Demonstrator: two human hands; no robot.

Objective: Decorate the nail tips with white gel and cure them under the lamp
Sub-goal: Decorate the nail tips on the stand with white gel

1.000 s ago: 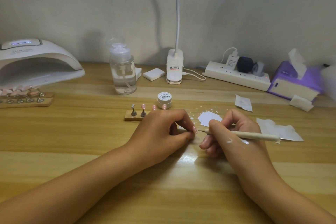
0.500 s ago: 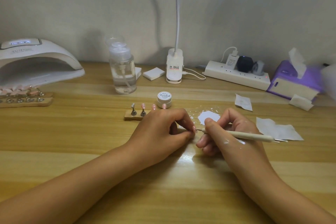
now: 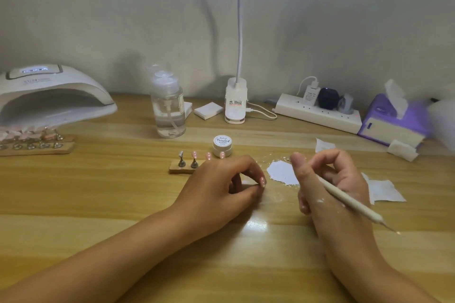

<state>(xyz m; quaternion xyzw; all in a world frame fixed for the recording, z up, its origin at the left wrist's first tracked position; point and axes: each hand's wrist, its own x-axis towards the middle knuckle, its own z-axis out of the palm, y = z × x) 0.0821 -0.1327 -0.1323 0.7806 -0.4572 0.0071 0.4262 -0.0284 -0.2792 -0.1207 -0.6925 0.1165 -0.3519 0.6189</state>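
The left hand (image 3: 221,181) is resting low on the worktop (image 3: 98,192). Its grip is closing thumb against forefinger on a small pink nail tip (image 3: 263,181), whose face is turning rightward where the other hand can reach it. Bracing the wrist on the wood is probably steadying such a tiny piece.

The right hand (image 3: 328,179) is hovering just right of it, fingers curling around a slim dotting pen (image 3: 350,203) while the thumb is sticking up free. The pen is lying across the hand with one metal point aiming near and right. Its other end is hiding behind the fingers, so I cannot tell whether it is carrying gel.

Between the two hands and slightly farther off, a patch of white gel (image 3: 282,171) is sitting on the worktop as a palette, close by for reloading. Its jar (image 3: 222,145) is standing lidded just beyond, beside a small wooden holder (image 3: 183,169) where more pink tips (image 3: 195,154) are waiting on stands.

Decorating appears to be under way, with curing yet to come for this tip. The curing lamp (image 3: 49,98) is sitting far left with its display glowing, and another rack of tips (image 3: 32,141) is lying just in front of its opening. Paper wipes (image 3: 382,190) are lying to the right, handy for cleaning.
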